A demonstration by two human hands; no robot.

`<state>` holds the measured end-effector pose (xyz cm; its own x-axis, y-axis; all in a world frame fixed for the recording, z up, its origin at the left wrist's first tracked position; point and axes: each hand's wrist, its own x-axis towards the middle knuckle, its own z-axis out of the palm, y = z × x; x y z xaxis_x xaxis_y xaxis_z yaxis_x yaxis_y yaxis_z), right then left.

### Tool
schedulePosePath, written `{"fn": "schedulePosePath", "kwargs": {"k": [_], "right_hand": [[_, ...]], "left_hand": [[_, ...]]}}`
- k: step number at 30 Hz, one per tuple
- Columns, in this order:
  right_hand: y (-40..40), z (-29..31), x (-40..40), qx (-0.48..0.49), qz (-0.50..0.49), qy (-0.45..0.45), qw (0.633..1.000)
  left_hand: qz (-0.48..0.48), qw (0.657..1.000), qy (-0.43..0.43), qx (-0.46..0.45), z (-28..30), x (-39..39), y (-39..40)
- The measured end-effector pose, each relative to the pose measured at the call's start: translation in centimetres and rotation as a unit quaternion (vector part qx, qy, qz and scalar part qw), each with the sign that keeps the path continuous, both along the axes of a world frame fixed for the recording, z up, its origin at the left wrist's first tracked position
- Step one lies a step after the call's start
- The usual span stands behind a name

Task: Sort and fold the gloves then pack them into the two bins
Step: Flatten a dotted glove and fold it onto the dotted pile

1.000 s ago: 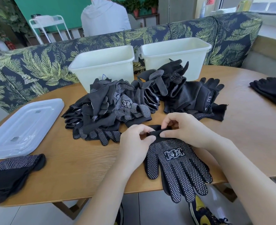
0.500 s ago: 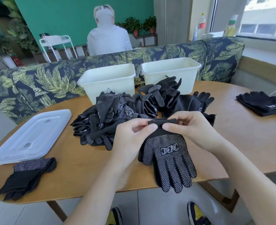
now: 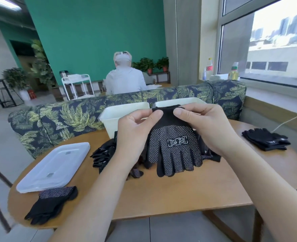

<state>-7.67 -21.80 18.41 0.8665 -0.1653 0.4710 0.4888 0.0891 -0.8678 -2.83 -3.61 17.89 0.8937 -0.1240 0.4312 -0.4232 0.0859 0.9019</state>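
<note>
Gloves are held up over the table [image 3: 188,193]: the dotted pair [image 3: 174,147] is pinched at its cuff by the left hand [image 3: 135,131] and right hand [image 3: 207,126], fingers hanging down. Bare tabletop lies near its front edge. Two white bins [image 3: 112,117] stand behind, contents apparently hidden.

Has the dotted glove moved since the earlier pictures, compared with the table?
Yes. The dotted glove lay flat at the table's near edge; now both hands hold it by the cuff, raised, fingers hanging down, in front of the bins.
</note>
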Motion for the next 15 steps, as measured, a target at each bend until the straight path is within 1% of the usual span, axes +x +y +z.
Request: {"fn": "schedulePosePath", "kwargs": {"k": [2, 4, 7, 11, 15], "right_hand": [[0.3, 1.1, -0.3, 0.017, -0.001, -0.005, 1.000], [0.4, 1.9, -0.5, 0.032, 0.012, 0.005, 0.999], [0.4, 2.8, -0.8, 0.017, 0.020, 0.009, 1.000], [0.5, 4.0, -1.4, -0.006, 0.014, -0.020, 1.000], [0.8, 4.6, -1.6, -0.011, -0.046, -0.045, 0.998]], "left_hand": [[-0.012, 1.000, 0.000, -0.025, 1.0, -0.3, -0.1], [-0.024, 0.997, 0.010, -0.072, 2.1, -0.7, -0.2], [-0.044, 0.991, 0.026, -0.126, 3.2, -1.0, -0.3], [-0.063, 0.987, 0.034, -0.142, 4.2, -1.4, -0.1], [-0.056, 0.989, 0.019, -0.133, 4.9, -1.6, 0.0]]}}
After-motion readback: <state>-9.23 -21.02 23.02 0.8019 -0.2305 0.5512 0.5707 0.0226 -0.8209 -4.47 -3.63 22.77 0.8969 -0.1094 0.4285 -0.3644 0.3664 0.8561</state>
